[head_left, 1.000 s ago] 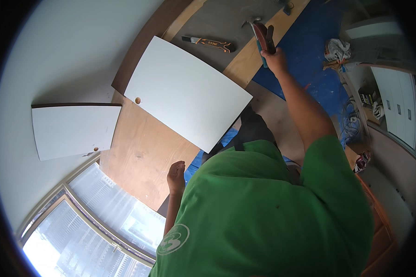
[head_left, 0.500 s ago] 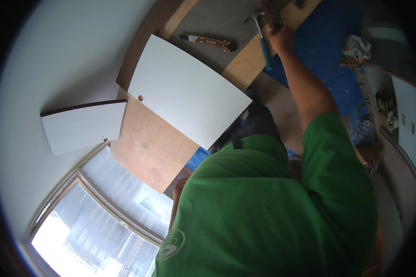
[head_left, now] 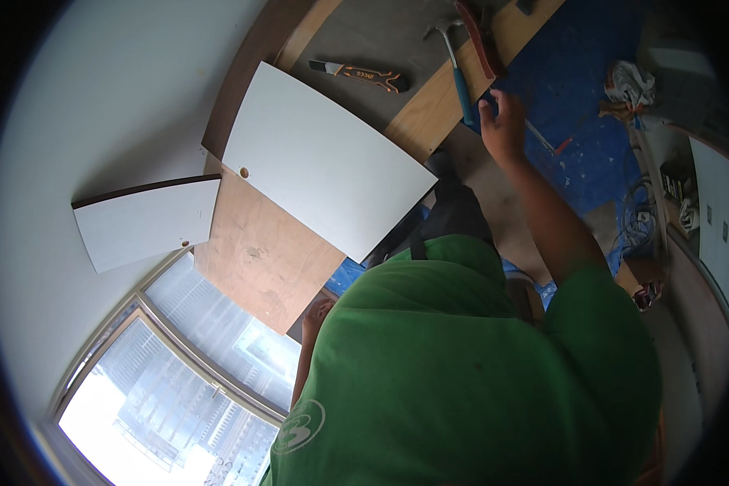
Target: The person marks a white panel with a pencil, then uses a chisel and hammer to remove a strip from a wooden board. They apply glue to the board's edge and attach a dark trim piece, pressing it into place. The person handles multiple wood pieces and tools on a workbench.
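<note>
My right hand is empty, thumb and fingers apart, just below the near end of a long reddish-brown object whose kind I cannot make out. Beside that object lies a claw hammer with a teal grip, across a wooden strip. My left hand shows only in part beside my green shirt. Its fingers look curled, near the edge of a plywood board; whatever they hold is hidden. In front of me a white panel with a round hole partly covers the plywood.
A utility knife lies on the grey surface beyond the white panel. A smaller white panel leans by the wall at left, above a window. Blue sheeting covers the right side, with cables and a white plastic bag.
My right hand has let go of the reddish-brown object and drawn back toward me, opening. The object now lies beside the hammer. Slightly more of my left hand shows.
</note>
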`<state>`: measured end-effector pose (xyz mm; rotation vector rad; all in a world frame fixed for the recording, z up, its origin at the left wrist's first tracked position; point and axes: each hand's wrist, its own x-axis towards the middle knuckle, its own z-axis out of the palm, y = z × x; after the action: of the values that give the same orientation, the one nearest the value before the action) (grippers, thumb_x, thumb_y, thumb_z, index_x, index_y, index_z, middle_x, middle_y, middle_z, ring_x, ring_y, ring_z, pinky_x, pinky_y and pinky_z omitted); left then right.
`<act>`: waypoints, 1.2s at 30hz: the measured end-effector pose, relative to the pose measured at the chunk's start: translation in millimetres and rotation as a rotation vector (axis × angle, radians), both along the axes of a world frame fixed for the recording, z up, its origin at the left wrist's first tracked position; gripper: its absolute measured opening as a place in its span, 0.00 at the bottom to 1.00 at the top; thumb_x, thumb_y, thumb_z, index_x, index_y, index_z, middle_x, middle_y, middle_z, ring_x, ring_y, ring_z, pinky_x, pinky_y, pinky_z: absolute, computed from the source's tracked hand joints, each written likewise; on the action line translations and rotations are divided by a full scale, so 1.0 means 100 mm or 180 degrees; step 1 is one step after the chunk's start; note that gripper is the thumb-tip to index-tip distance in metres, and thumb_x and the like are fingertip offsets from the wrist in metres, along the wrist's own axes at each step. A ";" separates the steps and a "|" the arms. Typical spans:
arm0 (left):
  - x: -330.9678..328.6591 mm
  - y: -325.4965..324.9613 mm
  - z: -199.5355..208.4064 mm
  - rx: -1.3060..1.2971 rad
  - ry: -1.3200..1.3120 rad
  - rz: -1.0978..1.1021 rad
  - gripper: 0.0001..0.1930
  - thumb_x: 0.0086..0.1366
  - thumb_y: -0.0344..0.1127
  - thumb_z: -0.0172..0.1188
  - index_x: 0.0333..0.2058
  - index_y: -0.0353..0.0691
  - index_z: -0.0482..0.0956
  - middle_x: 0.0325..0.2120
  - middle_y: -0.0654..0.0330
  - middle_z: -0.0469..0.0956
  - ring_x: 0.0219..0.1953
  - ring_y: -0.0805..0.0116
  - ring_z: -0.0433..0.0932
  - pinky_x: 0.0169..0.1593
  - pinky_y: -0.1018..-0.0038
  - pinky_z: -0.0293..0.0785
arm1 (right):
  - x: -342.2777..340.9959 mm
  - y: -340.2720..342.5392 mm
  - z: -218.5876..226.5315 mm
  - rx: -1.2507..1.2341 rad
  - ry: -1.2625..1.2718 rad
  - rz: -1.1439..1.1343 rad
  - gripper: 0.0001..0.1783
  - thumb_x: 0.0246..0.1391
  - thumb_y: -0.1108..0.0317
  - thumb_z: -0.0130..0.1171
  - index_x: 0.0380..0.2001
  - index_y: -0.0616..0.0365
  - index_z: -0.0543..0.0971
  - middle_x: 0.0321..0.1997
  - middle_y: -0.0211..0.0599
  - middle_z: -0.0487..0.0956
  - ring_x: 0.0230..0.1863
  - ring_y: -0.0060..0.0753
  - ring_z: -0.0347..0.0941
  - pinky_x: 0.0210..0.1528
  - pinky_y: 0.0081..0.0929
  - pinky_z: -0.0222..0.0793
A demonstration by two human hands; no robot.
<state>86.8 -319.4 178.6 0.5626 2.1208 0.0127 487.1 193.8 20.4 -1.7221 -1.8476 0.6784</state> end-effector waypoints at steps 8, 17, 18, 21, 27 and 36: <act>0.08 0.12 0.05 -0.0117 -0.0037 -0.0149 0.20 0.72 0.44 0.65 0.56 0.39 0.82 0.47 0.52 0.88 0.51 0.59 0.87 0.53 0.66 0.83 | -0.10 -1.59 -0.30 -0.2418 0.0482 0.1702 0.33 0.65 0.59 0.59 0.70 0.60 0.71 0.72 0.53 0.72 0.73 0.51 0.68 0.74 0.39 0.64; 0.19 0.25 0.20 0.0133 -0.0044 -0.0140 0.19 0.72 0.46 0.65 0.55 0.43 0.83 0.47 0.53 0.88 0.50 0.59 0.88 0.50 0.65 0.84 | -0.17 -1.49 -0.17 -0.2459 0.0751 0.1498 0.33 0.64 0.61 0.59 0.70 0.62 0.70 0.70 0.57 0.74 0.72 0.52 0.70 0.74 0.37 0.64; 0.20 0.24 0.18 -0.0102 -0.0018 -0.0051 0.19 0.72 0.46 0.65 0.55 0.44 0.83 0.47 0.53 0.88 0.49 0.59 0.88 0.49 0.64 0.84 | -0.17 -1.46 -0.15 -0.2499 0.0764 0.1529 0.33 0.63 0.61 0.59 0.69 0.62 0.71 0.69 0.56 0.75 0.72 0.52 0.70 0.73 0.38 0.64; 0.22 0.18 0.11 -0.0070 0.0027 -0.0146 0.18 0.72 0.46 0.65 0.55 0.43 0.83 0.47 0.53 0.88 0.49 0.58 0.88 0.49 0.65 0.84 | -0.16 -1.41 -0.12 -0.2509 0.0777 0.1588 0.33 0.63 0.61 0.59 0.68 0.63 0.72 0.69 0.55 0.76 0.71 0.51 0.71 0.72 0.38 0.66; 0.24 0.01 -0.07 0.0036 0.0006 0.0032 0.17 0.73 0.45 0.64 0.54 0.43 0.83 0.46 0.53 0.88 0.50 0.57 0.88 0.49 0.64 0.84 | -0.18 -1.45 -0.13 -0.2456 0.0692 0.1559 0.33 0.62 0.59 0.61 0.67 0.63 0.73 0.67 0.58 0.76 0.69 0.54 0.73 0.70 0.41 0.69; 0.29 -0.04 -0.34 0.0035 -0.0393 -0.0099 0.25 0.75 0.54 0.60 0.61 0.43 0.78 0.56 0.53 0.83 0.58 0.57 0.83 0.58 0.62 0.80 | 0.13 -1.09 -0.61 -0.2637 -0.0129 0.1060 0.24 0.60 0.58 0.65 0.53 0.63 0.81 0.50 0.53 0.86 0.54 0.53 0.83 0.57 0.43 0.77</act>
<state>115.9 -323.0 144.8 0.5865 1.9931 0.0408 499.7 85.2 -40.5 -1.8890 -2.0525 1.7433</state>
